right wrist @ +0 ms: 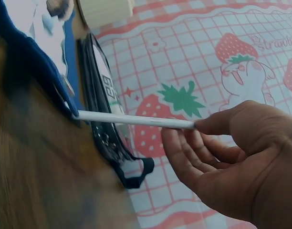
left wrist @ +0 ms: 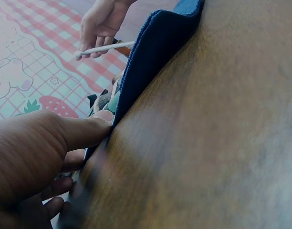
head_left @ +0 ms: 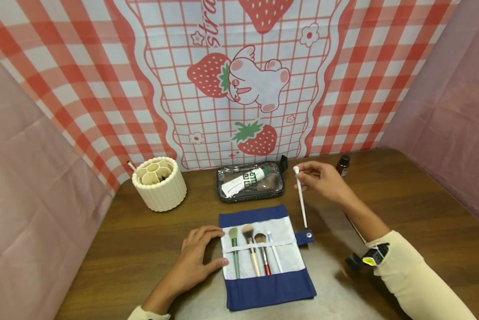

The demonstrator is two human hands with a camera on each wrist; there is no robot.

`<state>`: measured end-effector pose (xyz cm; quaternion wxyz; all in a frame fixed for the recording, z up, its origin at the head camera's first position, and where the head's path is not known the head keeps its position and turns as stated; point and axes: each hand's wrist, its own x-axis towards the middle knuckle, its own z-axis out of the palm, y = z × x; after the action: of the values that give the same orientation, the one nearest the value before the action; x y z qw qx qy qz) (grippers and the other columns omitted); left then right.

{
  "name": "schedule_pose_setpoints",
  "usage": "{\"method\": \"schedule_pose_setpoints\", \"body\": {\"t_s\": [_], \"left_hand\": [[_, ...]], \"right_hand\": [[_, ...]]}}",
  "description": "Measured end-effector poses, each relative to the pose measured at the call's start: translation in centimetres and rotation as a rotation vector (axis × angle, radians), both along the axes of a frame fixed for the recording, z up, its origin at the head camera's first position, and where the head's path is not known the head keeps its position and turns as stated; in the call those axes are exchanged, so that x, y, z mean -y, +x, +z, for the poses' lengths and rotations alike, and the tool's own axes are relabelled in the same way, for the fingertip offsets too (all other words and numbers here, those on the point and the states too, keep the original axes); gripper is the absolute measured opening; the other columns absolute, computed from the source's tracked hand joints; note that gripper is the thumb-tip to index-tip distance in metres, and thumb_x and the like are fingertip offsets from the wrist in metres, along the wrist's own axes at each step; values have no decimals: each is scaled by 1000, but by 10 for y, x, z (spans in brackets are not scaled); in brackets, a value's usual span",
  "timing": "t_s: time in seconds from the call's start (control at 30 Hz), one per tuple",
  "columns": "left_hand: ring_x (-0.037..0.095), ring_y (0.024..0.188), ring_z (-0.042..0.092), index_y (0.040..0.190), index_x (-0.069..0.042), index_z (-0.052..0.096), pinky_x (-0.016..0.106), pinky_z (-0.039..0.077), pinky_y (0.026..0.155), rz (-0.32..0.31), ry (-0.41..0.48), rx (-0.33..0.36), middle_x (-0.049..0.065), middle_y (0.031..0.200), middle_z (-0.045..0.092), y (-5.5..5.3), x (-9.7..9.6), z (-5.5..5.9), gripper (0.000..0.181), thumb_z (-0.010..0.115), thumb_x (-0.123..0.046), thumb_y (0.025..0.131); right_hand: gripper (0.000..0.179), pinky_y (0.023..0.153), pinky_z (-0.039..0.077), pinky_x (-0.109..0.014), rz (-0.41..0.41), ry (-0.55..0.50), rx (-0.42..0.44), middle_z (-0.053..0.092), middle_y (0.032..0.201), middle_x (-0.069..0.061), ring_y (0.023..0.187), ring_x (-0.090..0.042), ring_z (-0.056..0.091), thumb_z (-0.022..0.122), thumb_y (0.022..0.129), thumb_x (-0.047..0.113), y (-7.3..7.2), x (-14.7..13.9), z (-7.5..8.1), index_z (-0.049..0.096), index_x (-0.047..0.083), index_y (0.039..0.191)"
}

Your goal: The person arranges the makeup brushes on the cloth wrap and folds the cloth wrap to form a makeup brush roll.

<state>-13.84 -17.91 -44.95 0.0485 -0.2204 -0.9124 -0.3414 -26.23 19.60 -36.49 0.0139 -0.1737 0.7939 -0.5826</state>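
A navy-and-white fabric brush roll [head_left: 269,291] lies unfolded on the table. Its strap holds a green brush [head_left: 235,255], a fluffy brush with a pale handle [head_left: 253,258], a red-handled brush [head_left: 265,260] and a thin white brush [head_left: 277,258]. My left hand [head_left: 193,255] rests at the roll's left edge, thumb and fingertips touching the cloth [left wrist: 160,47]. Above the roll's right side, my right hand [head_left: 323,180] pinches a slim white makeup brush [right wrist: 131,119] near its upper end. The brush slants down, its lower end near the roll's snap tab [head_left: 305,237].
Behind the roll sits a clear zip pouch [head_left: 271,186] with a white tube [head_left: 243,181] inside. A cream ribbed holder [head_left: 163,193] stands at the back left. There is a small dark bottle [head_left: 343,165] behind my right hand. A printed strawberry cloth [head_left: 175,89] hangs behind the table.
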Motion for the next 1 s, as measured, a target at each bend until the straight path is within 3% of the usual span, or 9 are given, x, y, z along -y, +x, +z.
{"method": "schedule_pose_setpoints", "body": {"t_s": [0.13, 0.47, 0.67, 0.83, 1.0], "left_hand": [[21, 129, 39, 133, -16, 60, 49, 29, 98, -1, 0, -2, -2, 141, 52, 0, 0, 0, 62, 85, -37, 80], [21, 126, 41, 131, -15, 61, 48, 29, 97, -1, 6, -34, -1, 139, 54, 1, -1, 0, 62, 86, -35, 78], [21, 126, 41, 131, -14, 61, 48, 29, 97, -1, 11, -35, -1, 139, 54, 1, -1, 0, 62, 86, -34, 79], [21, 127, 40, 132, -15, 61, 48, 29, 97, -3, 8, -34, -1, 139, 53, 0, -1, -1, 62, 86, -35, 78], [22, 128, 40, 132, -14, 61, 48, 29, 98, -1, 5, -15, -1, 140, 53, 1, -1, 0, 62, 86, -34, 79]], "right_hand": [[33, 76, 57, -42, -7, -51, 6, 71, 97, -23, 80, -23, 74, 60, 100, 6, -5, 10, -4, 55, -14, 126], [33, 81, 53, -56, 50, -117, 95, 63, 105, -37, 89, -44, 70, 57, 100, 2, -4, 37, -20, 50, -16, 127], [32, 79, 57, -47, 100, -173, 180, 54, 114, -41, 95, -53, 65, 55, 100, -2, -1, 46, -30, 47, -17, 127], [31, 78, 57, -45, 153, -197, 233, 52, 114, -44, 91, -48, 68, 54, 100, -4, 2, 49, -36, 46, -19, 126], [31, 77, 57, -46, 179, -157, 302, 52, 113, -39, 88, -41, 70, 55, 100, -3, 8, 50, -38, 48, -16, 127]]}}
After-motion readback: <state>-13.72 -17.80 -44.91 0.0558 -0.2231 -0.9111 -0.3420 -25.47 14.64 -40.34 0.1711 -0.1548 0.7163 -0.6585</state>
